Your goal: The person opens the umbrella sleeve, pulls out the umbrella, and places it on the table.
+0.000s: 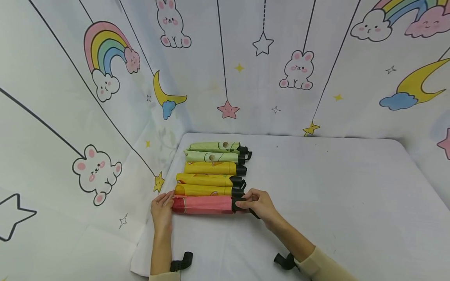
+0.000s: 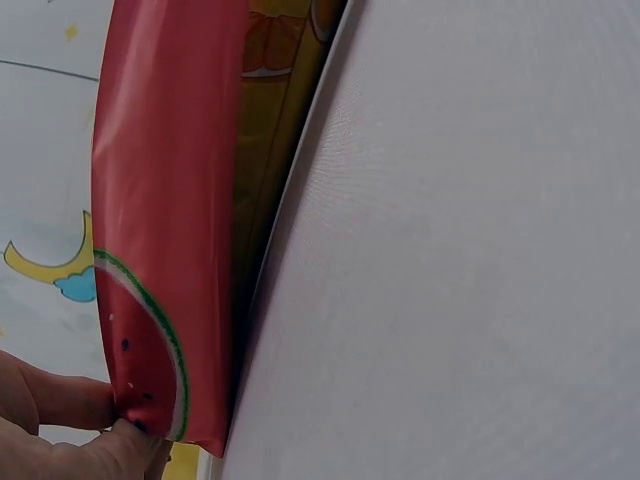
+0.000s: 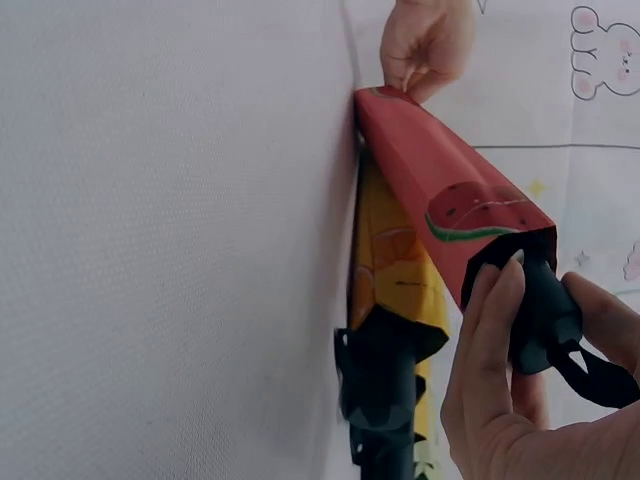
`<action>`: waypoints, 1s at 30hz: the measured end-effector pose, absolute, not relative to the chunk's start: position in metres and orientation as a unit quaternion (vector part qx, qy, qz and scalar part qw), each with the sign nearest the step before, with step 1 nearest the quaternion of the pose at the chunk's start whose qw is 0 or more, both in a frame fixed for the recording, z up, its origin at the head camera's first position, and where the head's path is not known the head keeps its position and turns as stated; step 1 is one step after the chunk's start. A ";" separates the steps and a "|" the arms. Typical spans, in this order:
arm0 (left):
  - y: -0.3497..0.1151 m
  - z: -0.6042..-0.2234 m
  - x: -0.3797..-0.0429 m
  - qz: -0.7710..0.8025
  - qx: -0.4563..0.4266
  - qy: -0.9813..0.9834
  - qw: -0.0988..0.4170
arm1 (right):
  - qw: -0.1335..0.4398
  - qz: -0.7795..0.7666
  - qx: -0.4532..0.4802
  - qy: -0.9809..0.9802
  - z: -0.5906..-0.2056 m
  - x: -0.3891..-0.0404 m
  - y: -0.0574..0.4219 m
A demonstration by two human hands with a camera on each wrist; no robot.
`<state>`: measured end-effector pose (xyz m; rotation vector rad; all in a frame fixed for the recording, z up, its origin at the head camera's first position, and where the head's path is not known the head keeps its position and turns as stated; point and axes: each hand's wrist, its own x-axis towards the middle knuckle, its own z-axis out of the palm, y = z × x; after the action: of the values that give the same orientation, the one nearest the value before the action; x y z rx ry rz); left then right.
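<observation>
A folded pink umbrella (image 1: 205, 205) with a watermelon print lies nearest me, at the front of a row of folded umbrellas. At its left end my left hand (image 1: 162, 208) pinches the fabric corner between thumb and fingers, which the left wrist view shows close up. The fingers of my right hand (image 1: 258, 205) grip the black handle (image 3: 540, 315) at the other end; a black strap loop hangs from it. Right behind the pink one lies a yellow umbrella (image 1: 204, 190) with an orange-slice print, its black handle (image 3: 380, 380) pointing the same way.
Farther back are two more yellow umbrellas (image 1: 204, 180) and two green umbrellas (image 1: 211, 157), side by side with handles to the right. White cloth covers the table (image 1: 327, 203). A patterned curtain (image 1: 246, 78) rises behind and along the left side.
</observation>
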<state>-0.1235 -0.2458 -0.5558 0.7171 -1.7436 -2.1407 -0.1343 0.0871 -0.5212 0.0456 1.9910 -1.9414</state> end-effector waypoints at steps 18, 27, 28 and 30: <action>-0.249 -0.552 -0.124 -0.743 0.249 -0.603 0.147 | 0.194 -0.732 0.052 0.651 -0.518 -0.131 0.099; -0.252 -0.552 -0.125 -0.737 0.248 -0.611 0.149 | 0.170 -0.749 0.077 0.636 -0.516 -0.130 0.105; -0.252 -0.552 -0.125 -0.737 0.249 -0.611 0.149 | 0.167 -0.751 0.078 0.634 -0.516 -0.130 0.105; -0.254 -0.552 -0.125 -0.735 0.250 -0.612 0.148 | 0.165 -0.756 0.084 0.628 -0.515 -0.130 0.107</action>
<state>-0.1253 -0.2537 -0.5523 0.7183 -1.7612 -2.1156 -0.1295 0.1067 -0.5150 0.2405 1.7905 -2.1534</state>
